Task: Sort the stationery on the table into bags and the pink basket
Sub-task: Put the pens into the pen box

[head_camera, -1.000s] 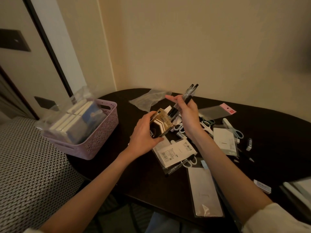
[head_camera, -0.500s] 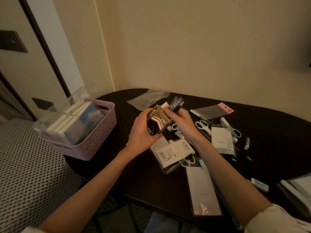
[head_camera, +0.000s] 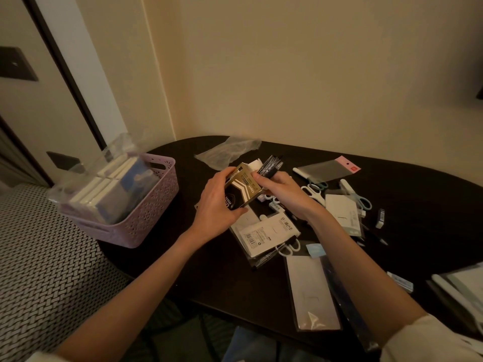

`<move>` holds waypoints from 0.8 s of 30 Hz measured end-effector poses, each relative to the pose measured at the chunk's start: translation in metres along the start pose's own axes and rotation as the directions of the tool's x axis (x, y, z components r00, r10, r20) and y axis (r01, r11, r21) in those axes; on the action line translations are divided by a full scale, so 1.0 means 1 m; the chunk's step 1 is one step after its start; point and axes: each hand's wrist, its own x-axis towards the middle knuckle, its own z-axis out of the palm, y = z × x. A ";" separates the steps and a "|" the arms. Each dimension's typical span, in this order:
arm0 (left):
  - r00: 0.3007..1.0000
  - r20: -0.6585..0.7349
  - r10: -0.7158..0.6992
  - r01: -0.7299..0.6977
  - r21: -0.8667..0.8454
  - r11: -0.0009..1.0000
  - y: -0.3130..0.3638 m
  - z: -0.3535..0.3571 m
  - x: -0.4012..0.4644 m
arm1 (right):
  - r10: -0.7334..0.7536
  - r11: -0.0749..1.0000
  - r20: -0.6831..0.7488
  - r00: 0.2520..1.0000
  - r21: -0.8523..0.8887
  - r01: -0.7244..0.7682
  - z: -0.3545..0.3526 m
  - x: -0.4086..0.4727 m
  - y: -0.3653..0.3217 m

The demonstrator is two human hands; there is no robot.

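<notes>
Head view shows the left hand (head_camera: 213, 205) gripping a gold-and-black pen box (head_camera: 241, 188) above the middle of the dark table (head_camera: 418, 184), fingers curled over its left side and thumb under the near corner. By its look the box is thin card: light, fairly stiff along its edges but likely to crush if squeezed on the broad faces, so holding it by the narrow sides, as the left hand does, seems the safest grip. Its flap end at the far side appears open, though that is hard to tell in the dim light.

Just right of the box, the right hand (head_camera: 281, 190) holds a bundle of black pens (head_camera: 271, 166), fingers wrapped round their lower ends and fingertips touching the box's right edge. The pens are rigid, light and smooth, so a loose bundle may well fan out or slip; gripping near the middle should keep them together.

Left of the hands, the pink basket (head_camera: 146, 218) sits on the table's left edge holding bagged notebooks. Scissors (head_camera: 312, 190), packets and a clear bag (head_camera: 230, 150) lie around and beyond the hands
</notes>
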 end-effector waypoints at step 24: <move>0.991 0.116 -0.068 0.091 -0.204 0.975 0.005 -0.001 0.008 | -0.101 0.992 -0.101 0.990 0.059 0.108 -0.008 -0.012 -0.009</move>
